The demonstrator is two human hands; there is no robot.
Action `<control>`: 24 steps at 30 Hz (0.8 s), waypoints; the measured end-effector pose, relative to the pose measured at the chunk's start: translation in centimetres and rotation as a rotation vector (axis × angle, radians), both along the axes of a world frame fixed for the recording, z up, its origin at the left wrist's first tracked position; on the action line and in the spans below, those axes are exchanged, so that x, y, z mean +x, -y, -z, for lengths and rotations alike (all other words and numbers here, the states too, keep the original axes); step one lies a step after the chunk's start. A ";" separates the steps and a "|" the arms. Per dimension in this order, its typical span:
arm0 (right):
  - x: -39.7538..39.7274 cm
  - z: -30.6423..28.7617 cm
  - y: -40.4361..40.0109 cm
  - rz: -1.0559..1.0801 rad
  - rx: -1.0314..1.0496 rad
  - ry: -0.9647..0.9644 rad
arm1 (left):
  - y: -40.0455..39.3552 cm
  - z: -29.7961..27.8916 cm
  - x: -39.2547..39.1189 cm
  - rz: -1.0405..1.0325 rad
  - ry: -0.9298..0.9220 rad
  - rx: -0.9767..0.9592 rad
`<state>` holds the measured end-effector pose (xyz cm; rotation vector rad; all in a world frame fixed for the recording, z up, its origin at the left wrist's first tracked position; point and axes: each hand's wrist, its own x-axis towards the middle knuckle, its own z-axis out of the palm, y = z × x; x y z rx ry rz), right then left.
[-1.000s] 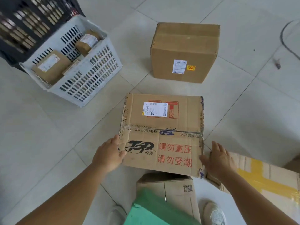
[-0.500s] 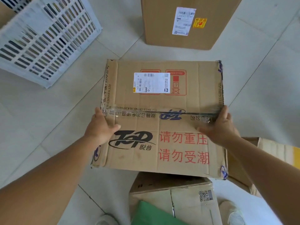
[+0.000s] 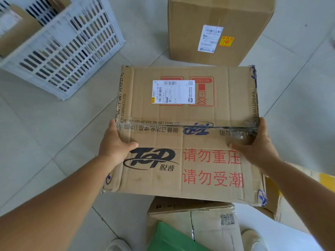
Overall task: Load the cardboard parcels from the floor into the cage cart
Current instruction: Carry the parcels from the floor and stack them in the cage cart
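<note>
Hands clamp a creased, taped cardboard box: left hand and right hand grip opposite edges, thumbs on top, fingers hidden underneath.

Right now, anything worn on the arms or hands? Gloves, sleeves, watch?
Nothing visible. Left hand and right hand are bare: no gloves, rings or watch. Both forearms are bare to the frame edge; no sleeve shows.
</note>
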<state>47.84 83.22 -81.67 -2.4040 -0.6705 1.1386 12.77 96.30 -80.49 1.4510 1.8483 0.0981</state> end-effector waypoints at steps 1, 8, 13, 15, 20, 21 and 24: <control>0.1 -1.2 -0.1 0.003 0.023 0.004 | 0.0 -1.2 0.1 -0.005 0.009 0.019; 1.5 -12.2 0.1 -0.002 0.124 0.004 | 0.8 -13.1 1.0 -0.040 0.065 0.135; 2.6 -21.3 0.5 -0.067 0.193 0.003 | 3.6 -22.1 1.3 -0.095 0.059 0.170; 2.9 -24.8 0.6 -0.095 0.213 0.001 | 5.2 -25.6 1.6 -0.134 0.063 0.180; 4.3 -31.1 1.3 -0.186 0.235 -0.006 | 9.9 -32.9 2.2 -0.258 0.076 0.206; 4.4 -32.6 1.5 -0.212 0.242 -0.023 | 11.0 -34.5 2.1 -0.288 0.078 0.213; 4.6 -36.6 2.3 -0.290 0.271 -0.028 | 14.3 -38.6 2.0 -0.359 0.081 0.231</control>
